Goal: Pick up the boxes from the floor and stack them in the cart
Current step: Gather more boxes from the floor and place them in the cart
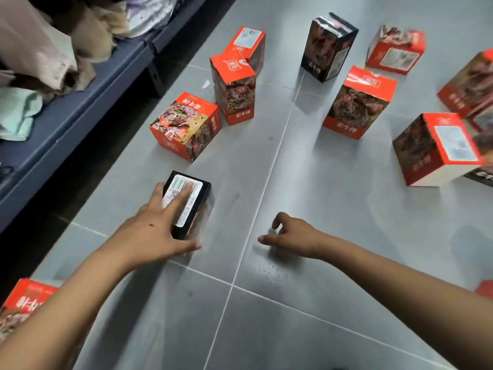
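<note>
A small black box with a white label on top stands on the grey tiled floor. My left hand lies over it, fingers straight and spread across the label, thumb stretched along its near side. My right hand hovers just above the floor to the box's right, fingers loosely curled and holding nothing. Several orange boxes stand beyond, the nearest lying on its side and an upright one behind it. No cart is in view.
More boxes are scattered at the far right: a tall black one, an orange one and a big one. Another orange box sits under my left forearm. A blue shelf with folded clothes runs along the left.
</note>
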A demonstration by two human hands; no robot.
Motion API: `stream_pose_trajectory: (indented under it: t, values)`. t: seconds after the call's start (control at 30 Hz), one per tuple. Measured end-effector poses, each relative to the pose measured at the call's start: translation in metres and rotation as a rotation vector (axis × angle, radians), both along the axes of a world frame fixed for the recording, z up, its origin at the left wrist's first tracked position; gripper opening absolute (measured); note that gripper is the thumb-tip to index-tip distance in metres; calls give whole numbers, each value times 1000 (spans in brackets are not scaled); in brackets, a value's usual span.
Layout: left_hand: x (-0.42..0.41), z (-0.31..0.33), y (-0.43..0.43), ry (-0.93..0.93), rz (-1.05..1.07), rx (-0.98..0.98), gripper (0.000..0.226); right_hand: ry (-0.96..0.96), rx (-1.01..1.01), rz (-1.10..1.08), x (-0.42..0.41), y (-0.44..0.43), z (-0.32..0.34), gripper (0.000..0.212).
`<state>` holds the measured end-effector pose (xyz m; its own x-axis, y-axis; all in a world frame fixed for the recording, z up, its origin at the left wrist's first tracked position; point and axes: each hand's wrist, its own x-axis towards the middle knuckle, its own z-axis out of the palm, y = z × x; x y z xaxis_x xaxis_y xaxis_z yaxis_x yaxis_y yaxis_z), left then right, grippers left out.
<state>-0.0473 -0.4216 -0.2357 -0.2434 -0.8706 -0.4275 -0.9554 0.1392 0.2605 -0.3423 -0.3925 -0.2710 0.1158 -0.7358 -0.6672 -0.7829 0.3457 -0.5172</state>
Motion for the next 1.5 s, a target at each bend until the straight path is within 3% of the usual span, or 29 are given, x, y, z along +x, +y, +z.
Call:
stream_pose_trajectory:
  t: [0.13, 0.33, 0.63, 0.73, 0.97, 1.2, 1.27, 1.33, 1.43, 1.5]
  values:
    - [-26, 1, -1, -181, 169, -32, 115, -5, 28, -60, -29, 28, 12, 53]
    - [-94, 13, -2, -130, 169, -81, 99, 33, -22, -272, -83, 63, 32, 52]
    - [-196, 26, 20, -30, -173, -186, 95, -74, -82, -529, -124, 77, 7, 48]
    - [-209, 25, 26, 22, -306, -190, 100, -33, -138, -473, -134, 84, 10, 47]
    - [-218, 12, 21, 3, -896, -226, 98, 101, -218, -412, -165, 102, 19, 50]
    - [-213, 15, 18, -74, -1072, -125, 104, 137, -209, -374, -179, 117, 17, 51]
    - [-208, 19, 23, -49, -975, -28, 102, 129, -213, -369, -178, 116, 17, 51]
    - [-208, 27, 31, 131, -656, 36, 94, 118, -207, -369, -177, 115, 18, 51]
    - [-235, 33, 52, 395, 189, -108, 91, 117, -184, -362, -175, 116, 17, 50]
    - [-251, 19, 57, 419, 704, 116, 117, 127, -170, -350, -175, 118, 16, 51]
